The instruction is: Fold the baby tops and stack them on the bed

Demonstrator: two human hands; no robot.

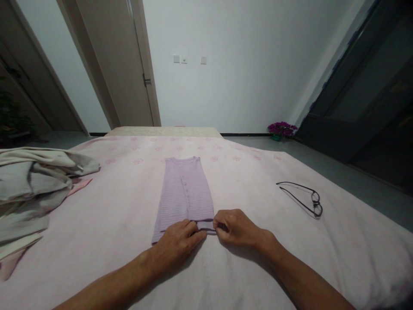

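A lilac ribbed knit top (185, 189) lies on the bed, its neckline pointing away from me. It is folded narrow, with a short row of buttons down the middle of its front. At the near hem, my left hand (182, 241) is closed on the edge, thumb and fingertips close together. My right hand (237, 228) pinches the hem's right corner, fingers curled in. Between the two hands a strip of the hem is turned, showing a paler inner layer. The fingertips of both hands are partly hidden.
The bed has a pale pink sheet (122, 224) with a flower print. Black glasses (314, 202) lie to the right with their arms open. A heap of grey and cream cloth (35, 185) is on the left. Beyond the bed are a door (119, 64) and purple flowers (281, 129).
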